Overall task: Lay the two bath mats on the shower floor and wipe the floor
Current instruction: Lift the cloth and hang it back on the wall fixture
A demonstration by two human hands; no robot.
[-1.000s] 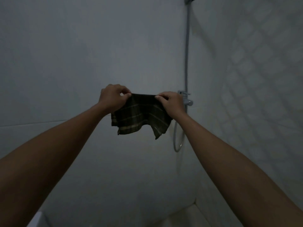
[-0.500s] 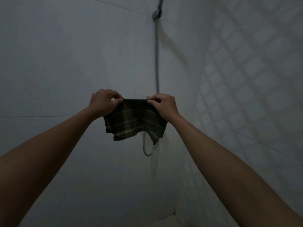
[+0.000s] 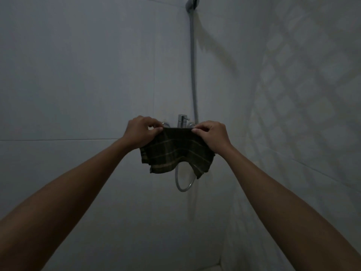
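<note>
Hands up at chest height: left hand point(image 3: 141, 131) and right hand point(image 3: 212, 135) each pinch a top corner of dark plaid cloth point(image 3: 175, 151), fingers closed on it. Cloth hangs in front of shower mixer tap point(image 3: 182, 120), hose point(image 3: 193, 75) behind.

Home shower (tiled walls point(image 3: 78, 75), mixer tap point(image 3: 182, 120)).

Dim shower corner with pale tiled walls point(image 3: 78, 75); chrome mixer tap point(image 3: 182, 120) at centre, hose point(image 3: 193, 65) rising to the upper right.
</note>
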